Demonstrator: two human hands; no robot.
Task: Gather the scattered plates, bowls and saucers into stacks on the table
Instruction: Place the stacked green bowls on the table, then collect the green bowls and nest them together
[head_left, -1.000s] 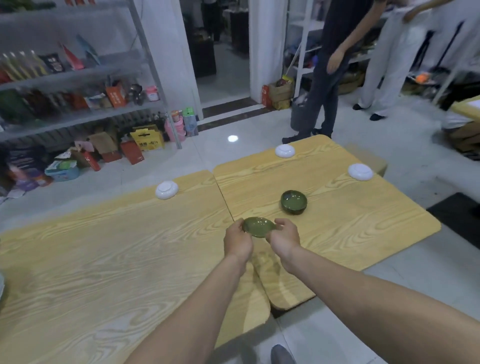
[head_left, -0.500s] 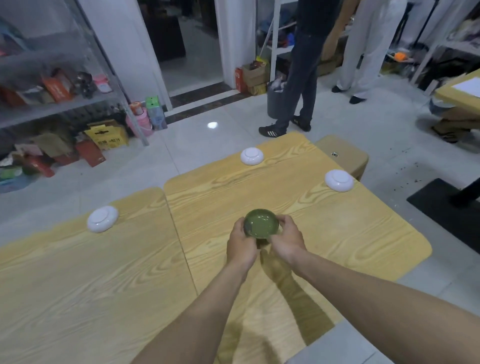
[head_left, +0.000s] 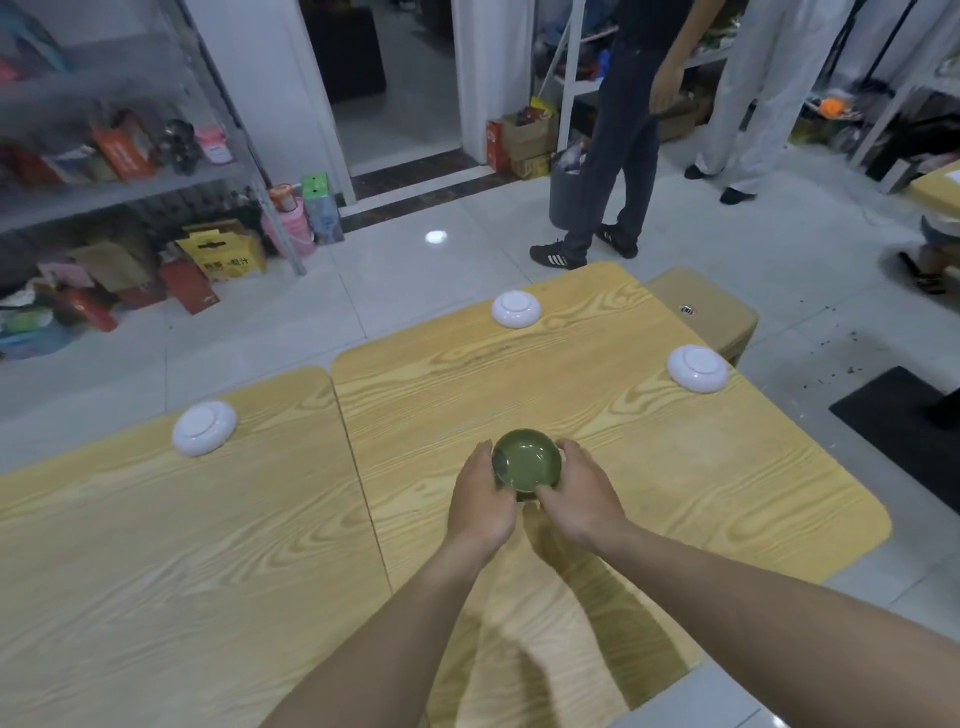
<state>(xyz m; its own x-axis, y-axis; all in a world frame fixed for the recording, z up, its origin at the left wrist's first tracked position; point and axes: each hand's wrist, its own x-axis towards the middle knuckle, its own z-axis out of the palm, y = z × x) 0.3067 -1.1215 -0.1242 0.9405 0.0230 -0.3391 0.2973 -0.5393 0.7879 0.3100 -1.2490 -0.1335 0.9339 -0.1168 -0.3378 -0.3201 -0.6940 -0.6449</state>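
Note:
A green bowl (head_left: 527, 461) sits between my two hands over the right wooden table (head_left: 649, 457); a darker green rim shows just under it, so it seems to rest in a second green bowl. My left hand (head_left: 480, 501) grips its left side and my right hand (head_left: 579, 493) grips its right side, fingers curled round the rim. Three white saucers lie upside down: one (head_left: 203, 427) on the left table (head_left: 156, 571), one (head_left: 516, 309) at the far edge of the right table, one (head_left: 697, 368) near its right edge.
Two people stand beyond the tables, the nearer one's feet (head_left: 558, 254) close to the far edge. A wooden stool (head_left: 701, 312) stands by the right table's far corner. Shelves with boxes (head_left: 119, 171) fill the left wall. A black mat (head_left: 904, 431) lies on the floor at right.
Both hands carried the green bowl forward and to the right, onto the second green bowl that stood alone a second ago. My view has shifted to the right.

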